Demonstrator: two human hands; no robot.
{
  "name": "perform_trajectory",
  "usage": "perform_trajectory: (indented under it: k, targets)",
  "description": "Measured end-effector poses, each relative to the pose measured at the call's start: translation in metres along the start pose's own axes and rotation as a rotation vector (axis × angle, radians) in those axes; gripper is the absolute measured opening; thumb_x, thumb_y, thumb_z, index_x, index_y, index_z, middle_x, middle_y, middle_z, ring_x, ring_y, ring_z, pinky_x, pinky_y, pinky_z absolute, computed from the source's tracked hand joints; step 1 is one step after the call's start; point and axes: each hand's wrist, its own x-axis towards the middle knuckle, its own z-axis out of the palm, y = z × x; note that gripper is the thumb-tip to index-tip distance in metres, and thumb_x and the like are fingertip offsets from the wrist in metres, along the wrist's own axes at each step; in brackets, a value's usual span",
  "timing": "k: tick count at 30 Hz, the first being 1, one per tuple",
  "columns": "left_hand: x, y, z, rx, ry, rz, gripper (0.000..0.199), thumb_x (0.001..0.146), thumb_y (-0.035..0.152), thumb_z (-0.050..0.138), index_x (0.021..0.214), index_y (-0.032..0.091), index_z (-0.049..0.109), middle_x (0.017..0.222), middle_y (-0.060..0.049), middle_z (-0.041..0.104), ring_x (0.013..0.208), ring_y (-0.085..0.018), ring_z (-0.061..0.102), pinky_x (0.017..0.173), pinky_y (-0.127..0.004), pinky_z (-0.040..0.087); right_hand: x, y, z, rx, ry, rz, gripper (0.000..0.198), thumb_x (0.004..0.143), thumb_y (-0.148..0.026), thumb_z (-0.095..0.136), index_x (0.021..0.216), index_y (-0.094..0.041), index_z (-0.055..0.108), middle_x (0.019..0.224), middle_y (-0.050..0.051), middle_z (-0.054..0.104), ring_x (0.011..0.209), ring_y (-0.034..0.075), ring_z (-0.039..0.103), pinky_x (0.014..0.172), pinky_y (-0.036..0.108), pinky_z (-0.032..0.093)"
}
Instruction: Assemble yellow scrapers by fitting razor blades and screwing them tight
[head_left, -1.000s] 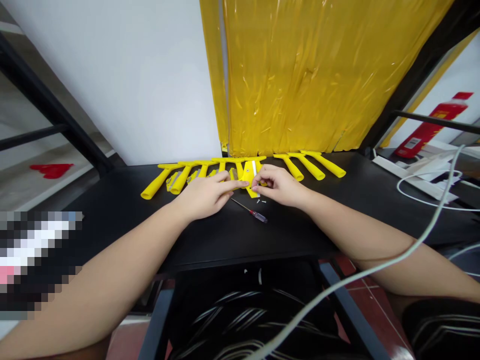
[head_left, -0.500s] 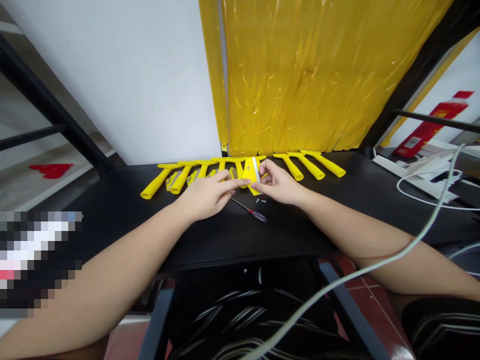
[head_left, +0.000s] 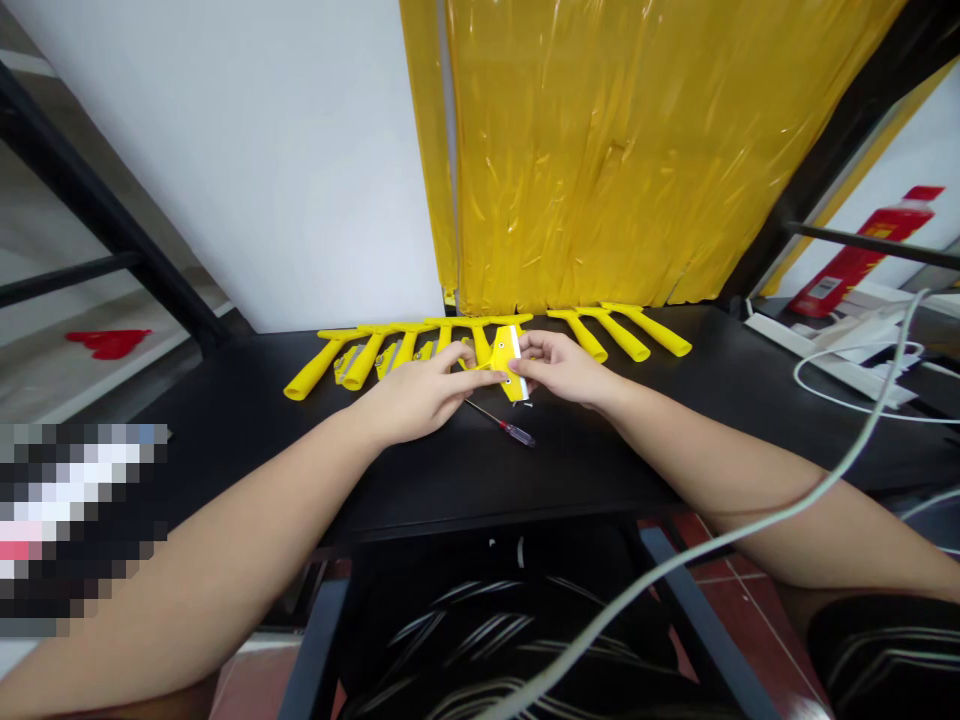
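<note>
Now the yellow scraper (head_left: 505,359) has been turned slightly and brought nearer, so that its pale strip (head_left: 523,387) is shown along the right edge, which seems to be made easier to reach. Between the hands, over the black table (head_left: 450,480), its neck is gripped by the bent left hand (head_left: 420,395), while its strip edge is pinched by the right hand (head_left: 566,370). What the red bottle (head_left: 866,252) contains cannot be told.

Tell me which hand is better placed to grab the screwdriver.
Probably the right hand: it pinches only the edge of the yellow tool, and the screwdriver lies with its handle rightward. The left hand apparently holds the tool's narrow end and could steady it.
</note>
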Motion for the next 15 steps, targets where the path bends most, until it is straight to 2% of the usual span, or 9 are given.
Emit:
perform_trajectory:
  k: [2,4,7,11,15]
  targets:
    - [-0.0010,0.0002,0.0003,0.029,0.005,0.030,0.050,0.108,0.024,0.047,0.150,0.047,0.060,0.153,-0.007,0.054,0.083,-0.014,0.063,0.073,-0.030,0.053,-0.0002,0.0000,-0.0002,0.005,-0.008,0.000,0.031,0.075,-0.034,0.091,0.090,-0.021,0.068,0.074,0.000,0.071,0.063,0.016,0.068,0.059,0.032,0.063]
    - [-0.0014,0.0023,-0.0007,0.053,0.012,0.060,0.052,0.107,0.020,0.048,0.149,0.047,0.062,0.162,-0.006,0.049,0.100,-0.020,0.069,0.079,-0.033,0.057,-0.0007,0.0000,-0.0004,0.008,-0.024,0.003,0.030,0.075,-0.034,0.091,0.089,-0.021,0.067,0.073,0.001,0.072,0.062,0.016,0.068,0.059,0.032,0.063]
    - [-0.0012,0.0068,-0.0031,0.062,0.031,0.081,0.052,0.104,0.016,0.051,0.146,0.044,0.065,0.170,-0.004,0.044,0.121,-0.027,0.069,0.086,-0.036,0.060,-0.0016,0.0001,-0.0006,0.006,-0.047,0.003,0.030,0.076,-0.033,0.090,0.090,-0.020,0.067,0.074,0.001,0.072,0.062,0.016,0.069,0.059,0.031,0.063]
    - [-0.0001,0.0087,-0.0029,0.036,0.027,0.087,0.052,0.102,0.014,0.053,0.143,0.042,0.068,0.171,-0.003,0.044,0.123,-0.027,0.070,0.084,-0.036,0.061,-0.0033,0.0006,-0.0005,-0.026,-0.063,-0.010,0.027,0.079,-0.032,0.087,0.090,-0.020,0.065,0.072,-0.001,0.071,0.059,0.015,0.069,0.058,0.030,0.061]
    - [0.0011,0.0072,0.0004,0.003,0.047,0.096,0.048,0.103,0.014,0.052,0.140,0.039,0.070,0.168,-0.003,0.049,0.125,-0.027,0.070,0.088,-0.038,0.062,-0.0038,0.0012,0.0006,-0.032,-0.085,-0.016,0.027,0.080,-0.033,0.087,0.089,-0.021,0.065,0.070,-0.001,0.070,0.059,0.015,0.069,0.059,0.031,0.062]
